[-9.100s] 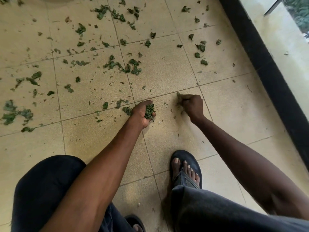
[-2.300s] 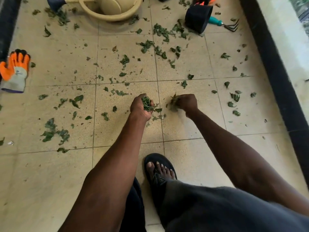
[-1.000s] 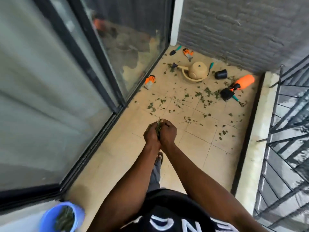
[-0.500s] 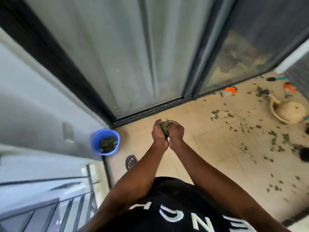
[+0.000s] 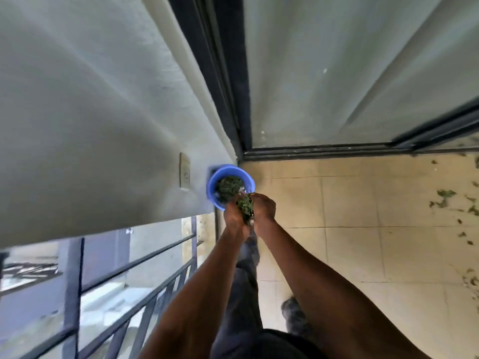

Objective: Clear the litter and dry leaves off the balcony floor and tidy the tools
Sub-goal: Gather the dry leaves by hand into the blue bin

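A clump of dry leaves (image 5: 245, 206) sits cupped between the left hand (image 5: 234, 219) and right hand (image 5: 262, 208), both curled around it, at the 5 o'clock edge of the blue bucket (image 5: 214, 182), which already holds leaves. Toward 3 o'clock, scattered leaves (image 5: 445, 194) still litter the tiled floor (image 5: 350, 203), so clearing looks only partly done; no tools are in view.
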Motion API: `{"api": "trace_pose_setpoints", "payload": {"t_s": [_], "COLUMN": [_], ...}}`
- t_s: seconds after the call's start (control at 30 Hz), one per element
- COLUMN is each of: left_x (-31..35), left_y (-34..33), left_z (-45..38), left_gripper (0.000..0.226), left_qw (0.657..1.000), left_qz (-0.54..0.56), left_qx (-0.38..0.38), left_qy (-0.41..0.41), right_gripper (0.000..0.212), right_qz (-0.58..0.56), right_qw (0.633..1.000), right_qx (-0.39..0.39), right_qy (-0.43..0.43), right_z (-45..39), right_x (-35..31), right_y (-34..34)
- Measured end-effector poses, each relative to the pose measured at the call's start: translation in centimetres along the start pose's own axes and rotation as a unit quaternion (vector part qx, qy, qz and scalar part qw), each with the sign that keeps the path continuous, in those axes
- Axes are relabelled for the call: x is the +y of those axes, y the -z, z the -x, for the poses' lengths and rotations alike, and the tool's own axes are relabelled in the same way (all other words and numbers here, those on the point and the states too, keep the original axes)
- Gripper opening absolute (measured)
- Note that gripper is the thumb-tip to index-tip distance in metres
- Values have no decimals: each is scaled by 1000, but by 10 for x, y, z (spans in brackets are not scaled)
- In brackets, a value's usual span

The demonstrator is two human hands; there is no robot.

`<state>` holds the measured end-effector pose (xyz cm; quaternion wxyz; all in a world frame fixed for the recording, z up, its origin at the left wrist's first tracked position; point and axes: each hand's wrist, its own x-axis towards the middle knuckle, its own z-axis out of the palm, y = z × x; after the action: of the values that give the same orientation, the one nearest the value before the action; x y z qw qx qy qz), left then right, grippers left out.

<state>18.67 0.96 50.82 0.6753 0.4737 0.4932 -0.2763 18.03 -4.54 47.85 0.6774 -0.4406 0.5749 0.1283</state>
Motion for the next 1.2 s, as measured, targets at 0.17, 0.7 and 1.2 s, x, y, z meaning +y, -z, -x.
{"api": "trace_pose_setpoints", "payload": {"t_s": [0.17, 0.7, 1.2], "left_x": [35, 73, -146], "left_y": [10, 28, -60], "left_z": [-108, -103, 124], "left_gripper": [38, 49, 32], "left_qw": [999, 992, 809], "left_qz": [-34, -127, -551], "left_qx": [-6, 6, -105], "left_qy": [14, 21, -175], "right_gripper": [28, 45, 43], "right_qz": [2, 11, 241], "right_qw": [998, 996, 959], "right_qx": [-10, -58, 96], "right_qy": [-67, -74, 111], "right_z": [-104, -80, 125], "right_x": [17, -12, -2], "right_y": [-59, -27, 261]}}
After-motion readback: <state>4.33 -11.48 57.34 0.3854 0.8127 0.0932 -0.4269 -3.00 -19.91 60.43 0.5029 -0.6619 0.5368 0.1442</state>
